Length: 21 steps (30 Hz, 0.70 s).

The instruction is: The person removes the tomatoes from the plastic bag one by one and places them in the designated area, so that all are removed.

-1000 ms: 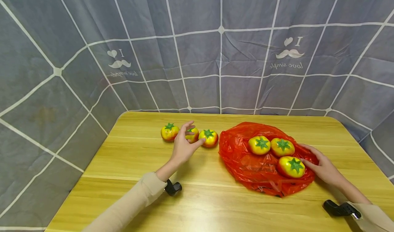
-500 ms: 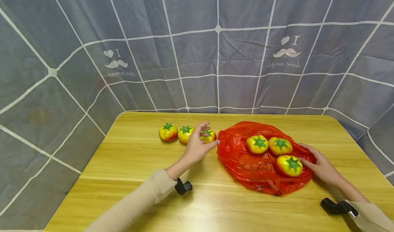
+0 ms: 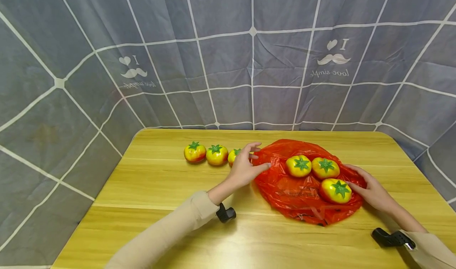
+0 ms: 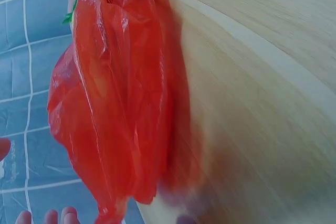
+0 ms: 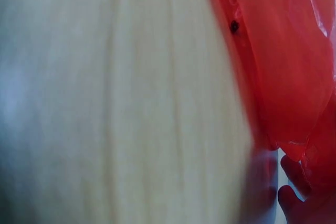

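Note:
A red plastic bag lies spread on the table, with three glossy yellow-red tomatoes with green star-shaped tops on it: the left tomato, the back right tomato and the front tomato. My left hand, thumb and fingers apart and holding nothing, overlaps the bag's left edge in the head view. Behind it, one tomato is partly hidden. My right hand rests at the bag's right edge, its thumb beside the front tomato; its fingertips show beside the red plastic in the right wrist view.
Two more tomatoes stand in a row on the left: the outer tomato and the middle tomato. The wooden table ends at a grey curtain with white lines, hanging behind and at both sides.
My left hand has moved right, past the row of tomatoes to the bag's left edge, uncovering the middle tomato. My right hand, the bag and the tomatoes stay in place.

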Available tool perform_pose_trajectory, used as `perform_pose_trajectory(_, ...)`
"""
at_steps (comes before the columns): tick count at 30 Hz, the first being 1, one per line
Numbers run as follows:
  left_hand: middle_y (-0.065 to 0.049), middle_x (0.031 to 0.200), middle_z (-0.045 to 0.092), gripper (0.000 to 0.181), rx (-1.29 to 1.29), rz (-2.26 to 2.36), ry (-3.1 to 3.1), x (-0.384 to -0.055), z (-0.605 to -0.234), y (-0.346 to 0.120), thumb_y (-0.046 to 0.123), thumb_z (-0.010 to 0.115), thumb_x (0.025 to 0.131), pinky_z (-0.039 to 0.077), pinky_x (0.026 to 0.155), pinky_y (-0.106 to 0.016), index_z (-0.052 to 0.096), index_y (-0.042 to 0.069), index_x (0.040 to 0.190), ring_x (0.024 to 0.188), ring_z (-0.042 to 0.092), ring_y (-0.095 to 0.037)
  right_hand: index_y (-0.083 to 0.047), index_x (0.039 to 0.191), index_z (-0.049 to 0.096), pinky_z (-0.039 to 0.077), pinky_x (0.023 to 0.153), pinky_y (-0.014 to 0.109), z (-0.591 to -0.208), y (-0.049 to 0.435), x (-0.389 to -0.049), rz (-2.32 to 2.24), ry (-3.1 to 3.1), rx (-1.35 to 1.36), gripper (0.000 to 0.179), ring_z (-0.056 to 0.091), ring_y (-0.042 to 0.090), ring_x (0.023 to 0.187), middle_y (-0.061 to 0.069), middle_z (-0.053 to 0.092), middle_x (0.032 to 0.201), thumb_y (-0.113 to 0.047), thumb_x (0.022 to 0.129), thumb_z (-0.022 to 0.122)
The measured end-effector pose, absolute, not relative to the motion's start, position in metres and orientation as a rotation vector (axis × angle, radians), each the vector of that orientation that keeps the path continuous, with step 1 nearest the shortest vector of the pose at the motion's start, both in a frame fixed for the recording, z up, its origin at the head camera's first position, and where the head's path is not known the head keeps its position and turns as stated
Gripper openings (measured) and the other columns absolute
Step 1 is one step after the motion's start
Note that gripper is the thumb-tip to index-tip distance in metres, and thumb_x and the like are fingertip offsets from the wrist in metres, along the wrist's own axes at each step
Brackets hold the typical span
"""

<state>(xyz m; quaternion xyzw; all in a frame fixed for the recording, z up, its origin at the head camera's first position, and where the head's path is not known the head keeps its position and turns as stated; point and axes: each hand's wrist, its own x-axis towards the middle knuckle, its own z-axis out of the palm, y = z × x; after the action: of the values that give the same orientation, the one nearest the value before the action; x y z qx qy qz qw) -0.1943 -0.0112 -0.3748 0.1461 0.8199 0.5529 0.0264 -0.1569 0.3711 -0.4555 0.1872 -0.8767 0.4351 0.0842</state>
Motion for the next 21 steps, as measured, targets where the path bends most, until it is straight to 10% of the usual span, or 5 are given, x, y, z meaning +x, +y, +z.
perform_pose_trajectory(21,-0.01,0.131,0.054,0.066,0.441,1.579,2.546,-0.198,-0.37,0.037,0.026,0.077,0.079,0.047,0.088,-0.029,0.048,0.013,0.137,0.115,0.054,-0.027,0.009,0.136,0.04,0.029,0.085,-0.004,-0.455,0.372,-0.157,1.286,-2.642,0.523,0.048,0.036,-0.025,0.107,-0.04,0.037,0.121,0.001,0.092,0.058)
